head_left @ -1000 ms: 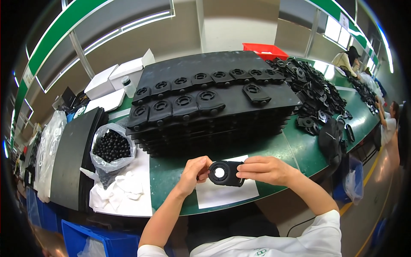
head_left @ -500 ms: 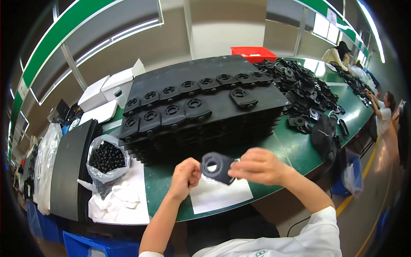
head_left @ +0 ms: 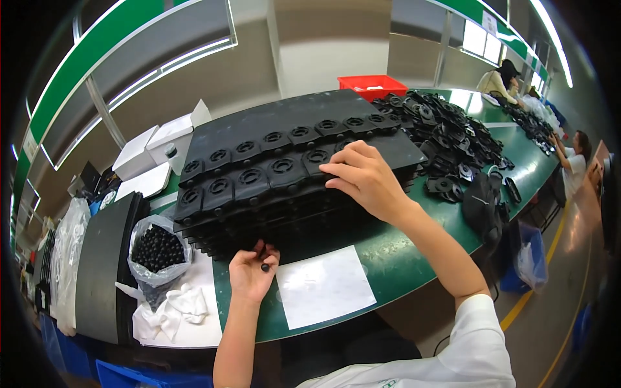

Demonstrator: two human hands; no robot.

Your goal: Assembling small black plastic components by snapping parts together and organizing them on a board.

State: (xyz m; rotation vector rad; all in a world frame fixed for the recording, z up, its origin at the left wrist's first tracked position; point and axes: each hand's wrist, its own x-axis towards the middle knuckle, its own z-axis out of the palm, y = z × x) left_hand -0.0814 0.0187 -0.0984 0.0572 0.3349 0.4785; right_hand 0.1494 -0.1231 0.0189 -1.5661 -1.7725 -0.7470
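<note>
My right hand [head_left: 367, 180] reaches over the stack, fingertips and thumb at the right edge of a black plastic part with a round ring [head_left: 317, 159]. That part lies in the front row beside similar ringed parts [head_left: 251, 178]. Part of the row is hidden behind my hand. My left hand [head_left: 253, 275] is lower, in front of the stack, palm up with its fingers curled. A small black ball [head_left: 265, 267] shows in it, and something dark lies between its fingertips. A white sheet [head_left: 326, 288] lies to its right on the green table [head_left: 414, 265].
Black boards [head_left: 278, 110] are stacked beneath the two rows. A bag of black balls [head_left: 157, 249] and white cloth [head_left: 171, 313] lie left. A heap of black parts [head_left: 440, 129], a red bin [head_left: 372, 86] and a black pouch [head_left: 482, 204] are right. Other people sit farther right.
My right hand has carried the ringed part from above the white sheet up to the front row. My left hand has moved slightly left and down, turning palm up with a ball visible.
</note>
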